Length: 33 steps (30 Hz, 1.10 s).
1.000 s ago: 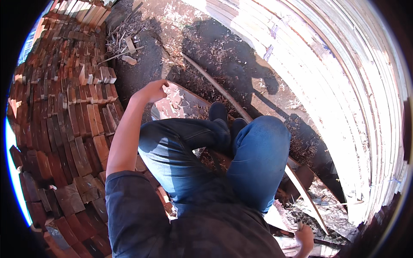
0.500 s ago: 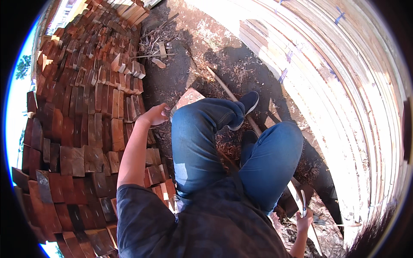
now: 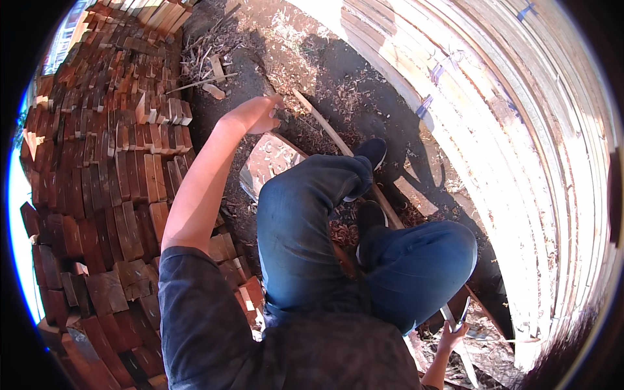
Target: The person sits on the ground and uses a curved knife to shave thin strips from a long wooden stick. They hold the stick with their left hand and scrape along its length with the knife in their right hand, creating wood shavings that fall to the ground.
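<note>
My left hand is held out past my left knee, just above the far corner of a reddish-brown wooden block. Its fingers are loosely bent and apart, with nothing visible in them. Low on the right, beside my right thigh, my right hand is closed around a knife with a thin, shiny blade pointing up. A pale wooden strip runs close by that hand; whether the hand touches it I cannot tell. A long stick lies diagonally across the ground and passes under my legs.
Stacked reddish-brown wood pieces line the left side. Long pale boards are piled along the right. Wood shavings cover the dark ground, and a short flat board lies right of my shoes.
My left hand has moved forward and to the right, from beside the block to its far corner. More of the block shows. My right hand has shifted slightly, still gripping the knife.
</note>
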### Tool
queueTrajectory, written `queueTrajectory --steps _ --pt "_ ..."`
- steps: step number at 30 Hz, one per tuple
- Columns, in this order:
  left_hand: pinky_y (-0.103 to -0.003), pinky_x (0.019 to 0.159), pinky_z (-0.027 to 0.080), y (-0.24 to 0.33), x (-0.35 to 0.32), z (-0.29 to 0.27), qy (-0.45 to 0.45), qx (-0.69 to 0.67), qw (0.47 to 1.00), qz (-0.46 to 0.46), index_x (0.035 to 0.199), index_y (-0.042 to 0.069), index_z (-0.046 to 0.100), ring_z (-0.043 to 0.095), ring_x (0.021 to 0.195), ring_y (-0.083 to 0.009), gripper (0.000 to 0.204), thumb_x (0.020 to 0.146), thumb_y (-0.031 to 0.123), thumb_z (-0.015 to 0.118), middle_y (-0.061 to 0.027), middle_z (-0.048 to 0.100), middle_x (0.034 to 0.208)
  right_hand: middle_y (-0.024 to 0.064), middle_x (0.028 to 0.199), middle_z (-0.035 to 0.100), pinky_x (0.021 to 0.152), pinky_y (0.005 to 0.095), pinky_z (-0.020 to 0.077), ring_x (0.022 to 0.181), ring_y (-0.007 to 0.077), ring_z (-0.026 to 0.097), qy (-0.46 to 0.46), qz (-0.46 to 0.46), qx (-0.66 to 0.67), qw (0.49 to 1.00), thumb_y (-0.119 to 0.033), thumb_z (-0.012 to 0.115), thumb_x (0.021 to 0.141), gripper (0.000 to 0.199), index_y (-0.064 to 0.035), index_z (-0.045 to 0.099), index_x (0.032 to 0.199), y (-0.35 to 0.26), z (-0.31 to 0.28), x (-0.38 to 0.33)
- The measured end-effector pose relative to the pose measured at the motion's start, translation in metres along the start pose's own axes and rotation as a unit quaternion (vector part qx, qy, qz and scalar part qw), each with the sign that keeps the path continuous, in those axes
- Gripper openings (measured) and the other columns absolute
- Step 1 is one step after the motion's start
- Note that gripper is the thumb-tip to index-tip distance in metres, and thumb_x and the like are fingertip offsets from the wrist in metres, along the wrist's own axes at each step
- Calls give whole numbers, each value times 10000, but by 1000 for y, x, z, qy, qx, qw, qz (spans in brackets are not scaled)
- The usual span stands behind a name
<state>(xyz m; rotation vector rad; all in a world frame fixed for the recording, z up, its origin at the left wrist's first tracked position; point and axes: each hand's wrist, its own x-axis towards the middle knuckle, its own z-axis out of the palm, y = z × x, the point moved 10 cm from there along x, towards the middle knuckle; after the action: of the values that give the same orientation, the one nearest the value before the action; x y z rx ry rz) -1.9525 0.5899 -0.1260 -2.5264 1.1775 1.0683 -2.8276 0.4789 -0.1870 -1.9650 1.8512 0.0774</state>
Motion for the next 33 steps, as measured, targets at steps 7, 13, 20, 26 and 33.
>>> queueTrajectory --steps 7,13,20,26,33 --pt "-435 895 459 -12 61 2 -18 27 999 -20 1260 76 498 612 1036 -356 440 829 124 575 -193 644 1041 149 982 480 801 486 433 888 340 510 -15 -3 -40 999 -110 783 698 376 36 526 931 -9 0 3" --pt "-427 900 462 -29 88 26 -36 37 999 -14 1259 76 499 611 1046 -358 437 830 124 563 -197 642 1055 150 970 482 825 478 421 906 350 506 -28 42 -43 998 -80 769 708 371 31 533 972 -12 2 2" --pt "-423 909 466 -42 93 36 -36 24 999 -26 1237 74 519 609 1047 -370 413 832 133 573 -203 643 1068 145 946 488 775 471 444 872 348 523 -13 17 -60 998 -40 754 716 308 35 555 939 -7 2 2" --pt "-430 934 458 -44 59 50 -42 22 999 -21 1244 90 518 580 1112 -366 420 839 165 600 -192 623 1155 128 927 448 749 497 436 868 329 506 4 21 -64 998 -109 804 676 368 11 504 854 -5 3 2" --pt "-424 908 466 -61 -29 54 -44 7 997 -60 1237 91 518 595 1074 -356 412 844 182 606 -186 637 1087 291 1243 465 987 512 388 1175 454 453 -41 65 -93 993 -258 835 707 594 47 546 1127 22 20 4"
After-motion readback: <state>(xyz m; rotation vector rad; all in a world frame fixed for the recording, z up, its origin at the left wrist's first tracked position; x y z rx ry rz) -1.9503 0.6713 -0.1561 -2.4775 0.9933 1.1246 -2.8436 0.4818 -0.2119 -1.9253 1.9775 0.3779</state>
